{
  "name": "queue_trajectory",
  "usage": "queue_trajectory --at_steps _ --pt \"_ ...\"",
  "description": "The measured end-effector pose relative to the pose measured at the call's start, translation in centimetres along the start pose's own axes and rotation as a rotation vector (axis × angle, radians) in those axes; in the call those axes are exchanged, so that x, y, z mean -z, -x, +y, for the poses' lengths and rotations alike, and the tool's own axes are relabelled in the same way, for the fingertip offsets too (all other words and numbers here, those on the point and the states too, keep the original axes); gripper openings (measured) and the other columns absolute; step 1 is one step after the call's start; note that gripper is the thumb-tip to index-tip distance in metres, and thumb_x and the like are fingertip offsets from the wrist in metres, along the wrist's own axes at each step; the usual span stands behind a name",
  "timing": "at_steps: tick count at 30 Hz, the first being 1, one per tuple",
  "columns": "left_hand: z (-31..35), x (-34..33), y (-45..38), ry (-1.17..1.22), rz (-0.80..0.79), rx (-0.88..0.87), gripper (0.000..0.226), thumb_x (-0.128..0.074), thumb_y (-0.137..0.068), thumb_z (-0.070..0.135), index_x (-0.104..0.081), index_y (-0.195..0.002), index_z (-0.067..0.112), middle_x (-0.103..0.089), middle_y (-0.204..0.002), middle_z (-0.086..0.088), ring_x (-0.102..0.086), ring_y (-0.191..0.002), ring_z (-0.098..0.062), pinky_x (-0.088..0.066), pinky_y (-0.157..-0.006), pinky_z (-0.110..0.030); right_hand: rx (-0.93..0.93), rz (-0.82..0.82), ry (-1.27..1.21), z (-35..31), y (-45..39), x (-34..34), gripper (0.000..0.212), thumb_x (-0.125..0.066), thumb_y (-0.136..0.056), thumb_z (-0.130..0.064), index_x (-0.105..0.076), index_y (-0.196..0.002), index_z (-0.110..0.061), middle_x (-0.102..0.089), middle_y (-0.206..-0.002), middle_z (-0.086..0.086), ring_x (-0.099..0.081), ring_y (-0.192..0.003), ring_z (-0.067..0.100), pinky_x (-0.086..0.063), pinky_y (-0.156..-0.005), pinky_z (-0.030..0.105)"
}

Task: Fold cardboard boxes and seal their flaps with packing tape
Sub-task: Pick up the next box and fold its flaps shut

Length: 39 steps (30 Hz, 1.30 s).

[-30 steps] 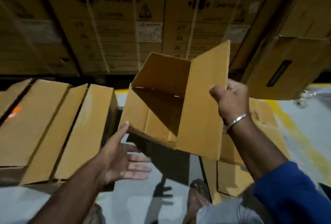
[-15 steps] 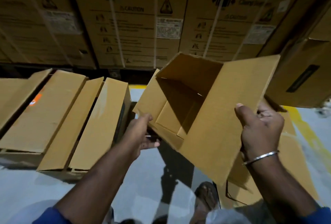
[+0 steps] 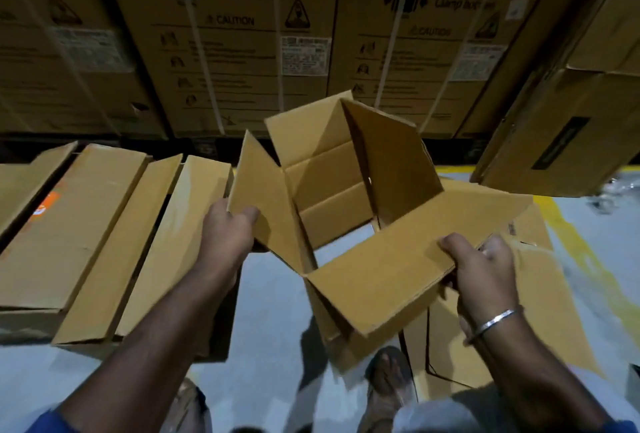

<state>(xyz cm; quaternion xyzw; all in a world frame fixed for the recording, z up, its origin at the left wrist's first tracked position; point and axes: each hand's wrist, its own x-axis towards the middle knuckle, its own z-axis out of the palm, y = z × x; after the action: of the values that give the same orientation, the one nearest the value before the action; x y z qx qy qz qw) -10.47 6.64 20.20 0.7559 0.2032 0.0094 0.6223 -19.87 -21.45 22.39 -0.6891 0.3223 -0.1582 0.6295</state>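
A plain brown cardboard box hangs in the air at the centre, opened into a square tube with its flaps spread. Through it I see grey floor. My left hand grips the lower edge of the left flap, thumb on its inner face. My right hand, with a metal bangle on the wrist, pinches the right end of the wide near flap. No tape is in view.
Long cardboard boxes lie side by side on the floor at left. Flat cardboard lies under my right hand. Tall printed cartons form a wall behind, another carton leans at right. My sandalled foot is below the box.
My left hand rose from open below the box and took hold of the left flap. The box turned its opening upward and squared out. My right hand kept its hold on the near flap.
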Motion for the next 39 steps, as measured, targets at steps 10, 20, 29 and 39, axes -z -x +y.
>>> queue_trajectory --at_steps 10,20,29,39 --pt "-4.5 1.5 -0.5 -0.565 -0.091 -0.289 0.027 -0.054 -0.107 0.026 -0.059 -0.131 0.017 -0.066 -0.103 0.003 -0.062 -0.079 -0.005 -0.051 -0.061 -0.027 -0.622 -0.364 -0.118 5.2 8.2 -4.1 0.032 -0.057 -0.104 -0.015 -0.043 -0.125 0.005 -0.073 -0.079 0.031 -0.076 -0.069 0.038 -0.057 -0.045 0.03" --pt "-5.9 5.5 -1.9 -0.605 -0.126 -0.189 0.042 -0.055 -0.105 0.039 -0.051 -0.145 0.026 -0.067 -0.121 -0.007 -0.066 -0.094 -0.019 -0.051 -0.065 -0.03 -0.453 -1.037 0.493 0.9 7.6 -4.9 0.056 -0.046 -0.108 -0.042 -0.06 -0.075 0.0 -0.071 -0.067 0.021 -0.067 -0.048 0.025 -0.046 -0.041 0.022" --pt "-4.7 6.0 -1.7 -0.621 -0.066 -0.125 0.052 -0.059 -0.101 0.042 -0.044 -0.15 0.032 -0.074 -0.102 -0.001 -0.074 -0.083 -0.021 -0.062 -0.079 -0.048 0.335 -0.366 1.076 1.4 -4.0 -6.4 0.082 -0.063 -0.088 -0.067 -0.029 -0.153 -0.03 -0.049 -0.144 0.006 -0.051 -0.126 0.031 -0.05 -0.085 0.042" --pt "-5.8 2.8 -0.4 -1.039 -0.236 -0.127 0.075 -0.059 -0.097 0.058 -0.024 -0.157 0.03 -0.062 -0.133 -0.011 -0.067 -0.107 -0.03 -0.06 -0.083 -0.045 0.209 -0.465 1.232 3.5 -5.3 -10.4 0.06 -0.055 -0.097 -0.024 -0.027 -0.151 -0.022 -0.06 -0.109 0.013 -0.057 -0.089 0.035 -0.052 -0.075 0.041"
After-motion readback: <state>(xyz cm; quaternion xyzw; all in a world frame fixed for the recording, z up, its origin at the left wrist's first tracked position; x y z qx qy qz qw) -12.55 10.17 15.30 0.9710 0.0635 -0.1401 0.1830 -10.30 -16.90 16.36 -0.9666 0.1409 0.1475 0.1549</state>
